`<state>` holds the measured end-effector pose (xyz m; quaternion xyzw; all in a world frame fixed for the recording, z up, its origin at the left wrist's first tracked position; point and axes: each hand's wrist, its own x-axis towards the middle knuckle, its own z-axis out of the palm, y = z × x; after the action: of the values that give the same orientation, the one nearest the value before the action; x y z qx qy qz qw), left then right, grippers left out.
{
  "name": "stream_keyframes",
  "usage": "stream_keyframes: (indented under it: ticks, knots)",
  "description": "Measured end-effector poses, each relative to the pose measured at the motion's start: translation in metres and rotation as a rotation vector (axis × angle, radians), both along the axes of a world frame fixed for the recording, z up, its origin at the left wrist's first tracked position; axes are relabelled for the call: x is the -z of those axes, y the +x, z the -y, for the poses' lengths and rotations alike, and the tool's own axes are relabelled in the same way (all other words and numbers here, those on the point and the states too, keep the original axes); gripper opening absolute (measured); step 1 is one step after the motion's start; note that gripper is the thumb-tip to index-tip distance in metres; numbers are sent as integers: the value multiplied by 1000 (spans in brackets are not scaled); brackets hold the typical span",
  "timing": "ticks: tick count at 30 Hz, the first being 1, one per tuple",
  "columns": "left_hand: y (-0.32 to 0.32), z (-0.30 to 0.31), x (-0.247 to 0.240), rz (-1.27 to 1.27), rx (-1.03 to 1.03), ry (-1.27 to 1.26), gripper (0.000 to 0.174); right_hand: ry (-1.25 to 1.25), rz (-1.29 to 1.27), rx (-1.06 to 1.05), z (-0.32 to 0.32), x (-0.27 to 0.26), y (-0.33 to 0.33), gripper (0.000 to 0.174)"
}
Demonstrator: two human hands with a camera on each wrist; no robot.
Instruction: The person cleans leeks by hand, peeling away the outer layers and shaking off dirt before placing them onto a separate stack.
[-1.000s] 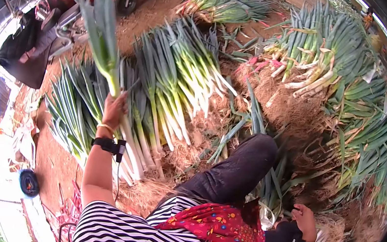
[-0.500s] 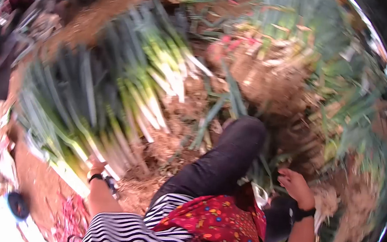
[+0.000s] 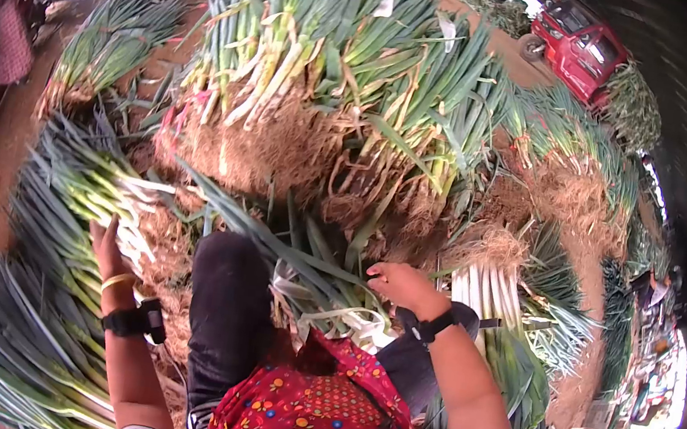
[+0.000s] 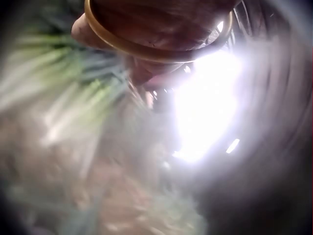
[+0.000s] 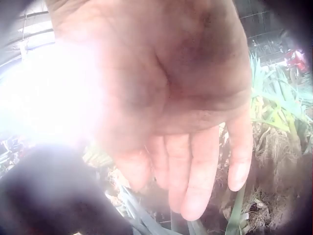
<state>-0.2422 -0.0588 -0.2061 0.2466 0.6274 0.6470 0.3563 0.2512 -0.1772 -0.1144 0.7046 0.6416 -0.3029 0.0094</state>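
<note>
My left hand [image 3: 111,256] holds nothing, its fingers extended beside the white stems of a row of cleaned leeks [image 3: 52,323] laid on the ground at left. In the left wrist view a yellow bangle [image 4: 142,53] circles the wrist; the rest is blurred. My right hand [image 3: 405,286], also empty, hangs over loose leek leaves [image 3: 303,253] in front of my lap. The right wrist view shows its palm and loosely extended fingers [image 5: 200,181]. Beyond the hands stands a large heap of untrimmed leeks [image 3: 297,41] with dry, soil-coloured roots [image 3: 265,146].
My bent knee [image 3: 232,287] rises between the hands. Right of the right hand lies a bundle of leeks with white stems [image 3: 491,292] and roots. White strips [image 3: 363,327] lie by my lap. Farther off are more leek piles [image 3: 118,38] and a red vehicle [image 3: 577,50].
The left hand held up a leek, lowered it onto the row at left and is now empty. The head view has swung right, towards the large heap. The right hand stays near my lap.
</note>
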Motion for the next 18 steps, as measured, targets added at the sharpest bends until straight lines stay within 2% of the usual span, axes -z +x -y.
stream_keyframes:
  ticks: [1, 3, 5, 7, 8, 11, 12, 14, 18]
  knots:
    - [29, -33, -13, 64, 77, 47, 72, -21, -20, 31, -1, 4, 4, 33]
    - [118, -53, -94, 157, 339, 181, 70, -58, -36, 67, -4, 15, 13, 33]
    - [179, -83, -100, 44, 482, 410, 68, -60, -1, 56, -5, 27, 21, 34]
    - [230, -95, -100, 145, 639, 434, 80, -70, 0, 72, -7, 34, 27, 34]
    - [258, -90, -125, 422, 619, 226, 82, -89, -17, 79, -8, 39, 31, 34]
    - [301, -108, -104, 449, 668, -33, 83, -120, 3, 60, -13, 51, 42, 34]
    - [307, -112, -99, 454, 664, -35, 83, -164, 22, 61, -19, 44, 42, 34]
    - [313, -121, -88, 643, 602, -109, 80, -146, -24, 86, -32, 52, 49, 34]
    - [300, -149, -91, 516, 564, 41, 75, -95, -150, 179, -75, 51, 43, 32]
